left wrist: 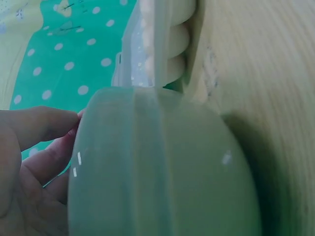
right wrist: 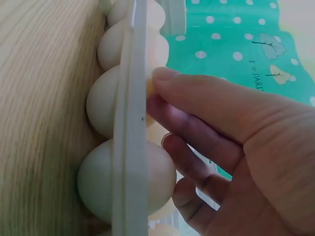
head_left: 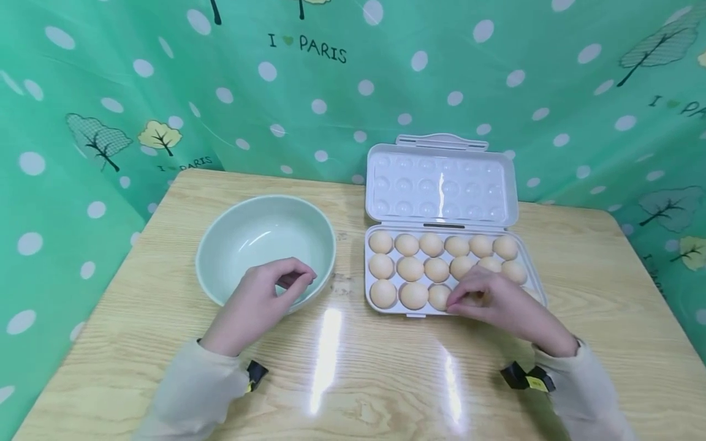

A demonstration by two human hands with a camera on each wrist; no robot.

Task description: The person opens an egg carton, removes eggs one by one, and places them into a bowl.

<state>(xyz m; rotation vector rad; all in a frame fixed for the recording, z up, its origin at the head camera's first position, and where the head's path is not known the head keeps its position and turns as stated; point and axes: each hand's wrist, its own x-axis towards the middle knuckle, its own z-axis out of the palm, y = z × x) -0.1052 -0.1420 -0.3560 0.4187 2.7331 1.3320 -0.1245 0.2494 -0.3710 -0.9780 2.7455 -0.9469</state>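
A pale green bowl [head_left: 265, 211] stands on the left of the table. My left hand [head_left: 276, 285] hovers over its near right part, fingers loosely curled, thumb and index tips close together with nothing visible between them. To the right lies a white egg carton [head_left: 441, 226], its clear-looking lid [head_left: 441, 184] swung back, with rows of light brown eggs [head_left: 410, 268]. At its front row my right hand [head_left: 491, 300] pinches an egg [right wrist: 150, 88] between thumb and fingers; that egg sits in the carton and is mostly hidden. Its lower fingers lie close to a neighbouring egg [right wrist: 160, 177].
The wooden table [head_left: 375, 380] carries both things, with a strip of bare wood between bowl and carton. A green dotted cloth [head_left: 342, 92] hangs behind and at the sides. Black wrist devices [head_left: 526, 376] sit by both sleeves.
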